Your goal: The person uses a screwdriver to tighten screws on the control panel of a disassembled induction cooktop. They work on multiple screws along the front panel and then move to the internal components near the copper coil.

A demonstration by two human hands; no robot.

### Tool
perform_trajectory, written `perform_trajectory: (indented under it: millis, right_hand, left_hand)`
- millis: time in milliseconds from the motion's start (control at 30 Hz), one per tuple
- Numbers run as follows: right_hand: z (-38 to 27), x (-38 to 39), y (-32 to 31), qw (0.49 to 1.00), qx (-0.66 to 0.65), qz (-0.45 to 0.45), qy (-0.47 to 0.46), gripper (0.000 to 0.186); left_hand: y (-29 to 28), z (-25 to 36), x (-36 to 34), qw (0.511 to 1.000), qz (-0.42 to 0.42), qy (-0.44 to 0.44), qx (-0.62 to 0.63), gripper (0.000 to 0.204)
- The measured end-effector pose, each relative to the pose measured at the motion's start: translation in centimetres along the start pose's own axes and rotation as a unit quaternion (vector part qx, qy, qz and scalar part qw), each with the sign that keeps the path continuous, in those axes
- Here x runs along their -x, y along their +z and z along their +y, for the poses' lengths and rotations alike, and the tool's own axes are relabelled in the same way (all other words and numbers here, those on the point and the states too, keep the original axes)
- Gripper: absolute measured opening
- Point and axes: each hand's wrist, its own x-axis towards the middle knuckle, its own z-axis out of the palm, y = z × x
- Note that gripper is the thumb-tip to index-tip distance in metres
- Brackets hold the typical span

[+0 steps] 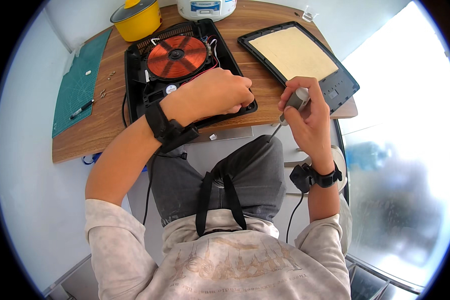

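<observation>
An opened induction cooker base (131,75) lies on the table, its round copper coil (166,59) exposed. Across its near right corner reaches my left hand (212,95), fingers curled and pressed together at the black rim; whatever they pinch, if anything, is hidden. My right hand (310,117) grips a screwdriver (297,101) by its grey handle, off the table's front edge. Its thin shaft slants down and left, with the tip over my thigh. To the right, the cooker's detached top panel (342,90) rests with its pale inner side up.
On the left lies a green cutting mat (77,95) with a pen (82,109). Several small screws (103,93) sit beside it on the wooden table (85,142). A yellow pot (140,27), a white appliance (207,7) and a clear cup (310,14) stand at the back.
</observation>
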Motion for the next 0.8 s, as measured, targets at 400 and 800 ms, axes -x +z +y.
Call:
perform_trajectory:
  millis: [400,800]
  right_hand:
    - [0.0,0.1,-0.2,1.0,0.001,-0.001,0.009,0.037]
    - [1.2,0.6,0.3,1.0,-0.015,0.008,0.02,0.04]
  left_hand:
    - [0.1,0.6,-0.6,0.998,-0.022,-0.021,-0.064,0.011]
    - [-3.2,0.5,3.3,0.991,0.052,-0.103,0.063,0.012]
